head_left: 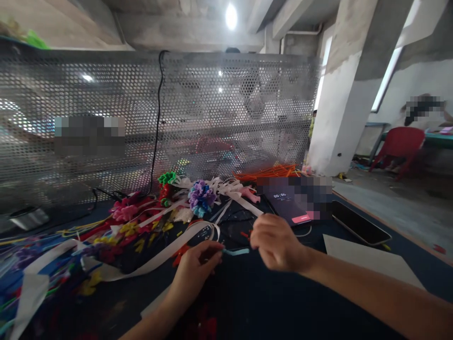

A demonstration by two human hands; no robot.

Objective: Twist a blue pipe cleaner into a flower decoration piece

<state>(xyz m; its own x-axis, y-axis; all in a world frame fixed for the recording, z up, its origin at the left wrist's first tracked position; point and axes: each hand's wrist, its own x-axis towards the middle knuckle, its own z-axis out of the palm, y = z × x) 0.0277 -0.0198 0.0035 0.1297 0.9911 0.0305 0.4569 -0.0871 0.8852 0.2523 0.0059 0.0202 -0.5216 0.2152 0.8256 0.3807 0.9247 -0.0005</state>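
Observation:
Between the thumb and fingers of my left hand (198,267) is one end of a short light-blue pipe cleaner (236,252). It sticks out to the right, over the dark table. My right hand (274,243) is closed just beyond the free end, its fingers curled inward. Whatever those fingers hold, if anything, is hidden. Behind my hands lies a purple and blue fuzzy flower (201,196), with white ribbon (166,248) curling beside it. A red fuzzy piece (181,254) rests behind my left hand.
Colourful flowers and pipe cleaners (122,212) crowd the left side. Orange pipe cleaners (272,171) lie at the back, against a perforated metal screen (212,108). On the right are a lit phone (286,203), a dark phone (359,222) and a white sheet (371,259).

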